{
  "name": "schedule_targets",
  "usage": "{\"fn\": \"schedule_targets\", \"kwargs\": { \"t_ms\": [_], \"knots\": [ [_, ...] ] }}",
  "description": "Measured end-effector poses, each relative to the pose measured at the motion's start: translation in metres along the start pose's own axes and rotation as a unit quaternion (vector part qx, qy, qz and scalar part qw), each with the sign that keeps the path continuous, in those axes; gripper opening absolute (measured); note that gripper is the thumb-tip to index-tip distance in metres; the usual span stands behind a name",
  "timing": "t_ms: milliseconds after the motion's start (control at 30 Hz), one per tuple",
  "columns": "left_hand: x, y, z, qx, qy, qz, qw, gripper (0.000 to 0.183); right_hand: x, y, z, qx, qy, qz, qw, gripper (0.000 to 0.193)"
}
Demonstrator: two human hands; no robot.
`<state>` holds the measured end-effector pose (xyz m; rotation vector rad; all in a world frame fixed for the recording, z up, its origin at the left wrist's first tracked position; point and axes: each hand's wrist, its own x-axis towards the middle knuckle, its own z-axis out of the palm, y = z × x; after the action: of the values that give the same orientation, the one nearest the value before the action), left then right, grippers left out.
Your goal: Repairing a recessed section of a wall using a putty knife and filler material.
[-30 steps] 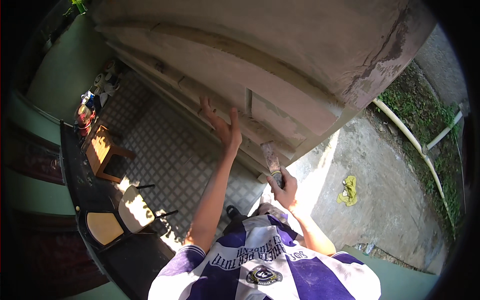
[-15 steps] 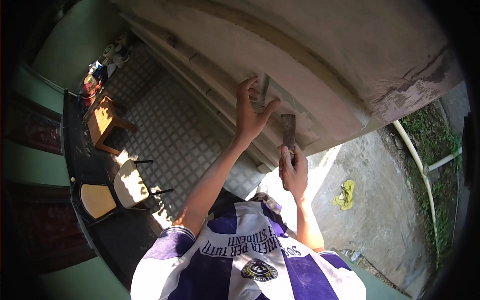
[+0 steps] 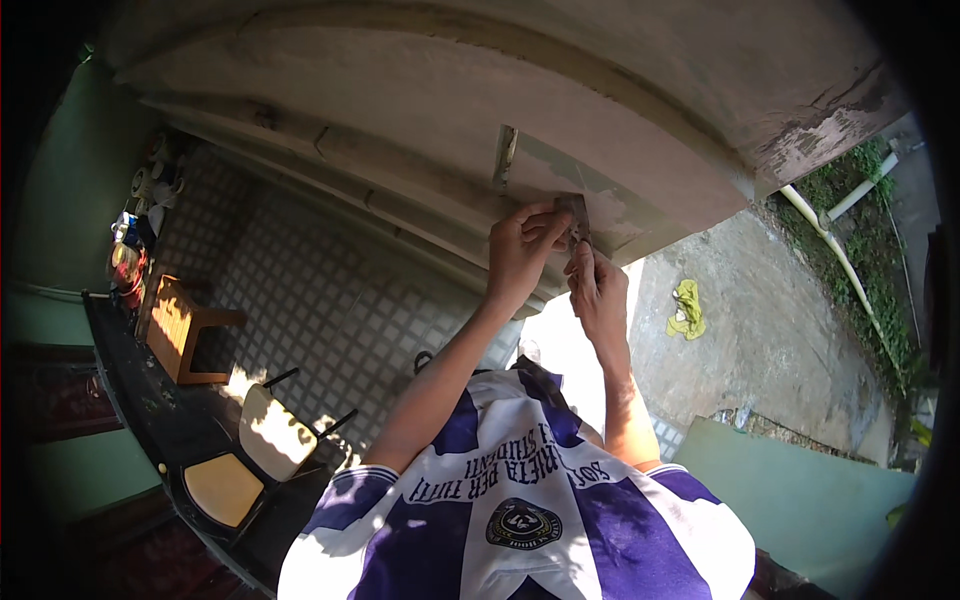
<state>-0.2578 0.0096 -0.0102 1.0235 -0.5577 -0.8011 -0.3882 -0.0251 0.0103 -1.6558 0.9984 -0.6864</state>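
Note:
My right hand (image 3: 600, 300) is closed around the handle of a putty knife (image 3: 576, 207), whose flat, dark, stained blade points up and away from me. My left hand (image 3: 520, 258) is bent in from the left, with thumb and fingers pinched together against the blade. Whether a bit of material sits between those fingertips is too small to tell. Just beyond both hands is the plastered wall (image 3: 420, 85), with a patch of peeled paint (image 3: 610, 200). A narrow upright slot (image 3: 505, 155) shows in it, left of the blade.
Ledges run along the wall above a tiled floor (image 3: 300, 250). At the left stand a wooden stool (image 3: 172, 325) and two chairs with pale seats (image 3: 225, 490). To the right, a yellow-green cloth (image 3: 686, 310) lies on concrete, with white pipes (image 3: 815, 220) beside plants.
My left hand has come away from the slot and down to the putty knife's blade, its spread fingers now pinched. The view has shifted, and the right hand still grips the knife.

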Motion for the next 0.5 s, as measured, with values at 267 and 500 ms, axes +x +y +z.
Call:
{"fn": "schedule_targets", "kwargs": {
  "t_ms": [267, 500],
  "knots": [
    [0.003, -0.003, 0.004, -0.027, 0.024, 0.001, 0.999, 0.024, 0.005, 0.009, 0.003, -0.026, 0.014, -0.038, 0.999, 0.050],
    [0.000, -0.003, 0.006, -0.051, 0.035, -0.017, 0.998, 0.026, 0.002, -0.006, -0.007, -0.084, 0.017, -0.057, 0.995, 0.047]
  ]
}}
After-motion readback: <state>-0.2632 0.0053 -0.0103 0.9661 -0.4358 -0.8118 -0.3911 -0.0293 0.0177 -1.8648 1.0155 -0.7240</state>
